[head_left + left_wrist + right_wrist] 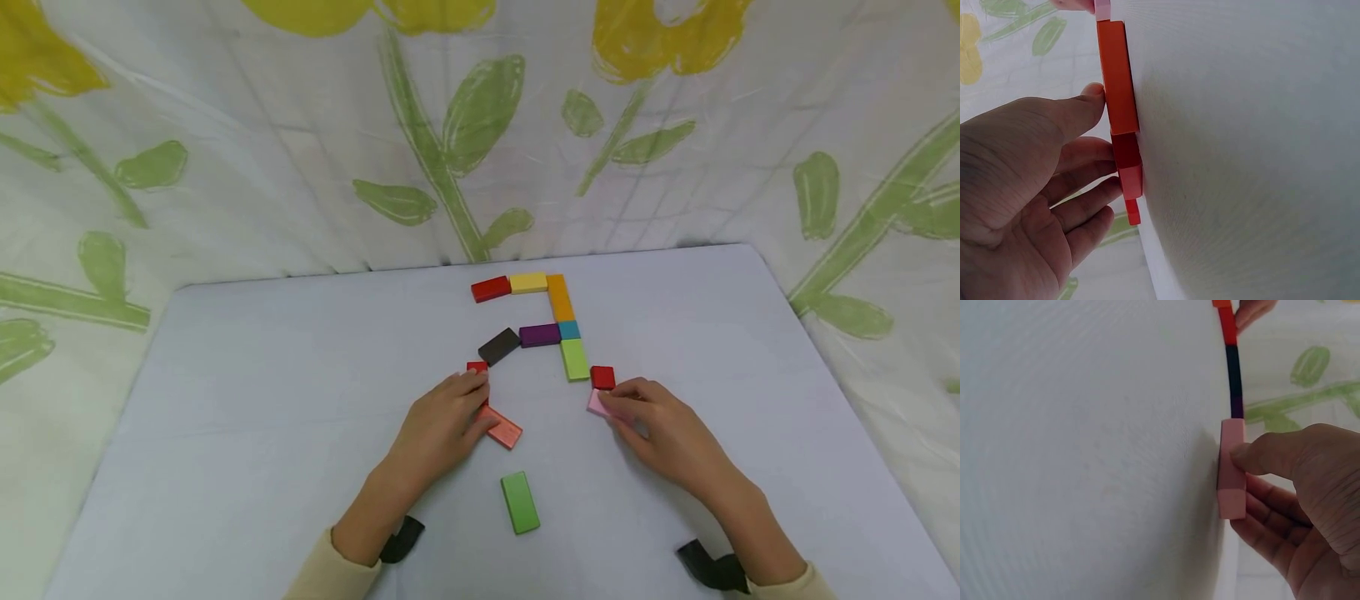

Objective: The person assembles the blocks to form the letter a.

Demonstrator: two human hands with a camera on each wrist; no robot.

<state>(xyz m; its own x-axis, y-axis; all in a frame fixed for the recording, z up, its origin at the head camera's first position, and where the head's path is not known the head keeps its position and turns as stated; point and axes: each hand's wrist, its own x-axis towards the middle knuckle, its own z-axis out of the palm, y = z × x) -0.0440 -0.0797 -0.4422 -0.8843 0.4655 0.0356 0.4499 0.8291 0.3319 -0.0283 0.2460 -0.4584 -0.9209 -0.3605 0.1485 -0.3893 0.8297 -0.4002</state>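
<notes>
My right hand [667, 429] pinches a pink block [1232, 459] between thumb and fingers, just below a small red block [602, 377]. My left hand [442, 421] has its thumb against a coral-orange block [506, 430] and its fingertips over a red block [477, 366], partly hidden under them. In the left wrist view, the orange block [1119, 78] meets the red piece [1127, 150] end to end, and the left fingers lie loosely beside them. A black block [499, 346] touches a purple block [539, 335] above the left hand.
A red block [491, 289], yellow block [528, 283], orange block [560, 298], blue block [569, 330] and lime block [575, 360] form a bent line. A green block [521, 502] lies near the front of the white table [262, 400]. Behind hangs a flower-printed curtain [300, 167].
</notes>
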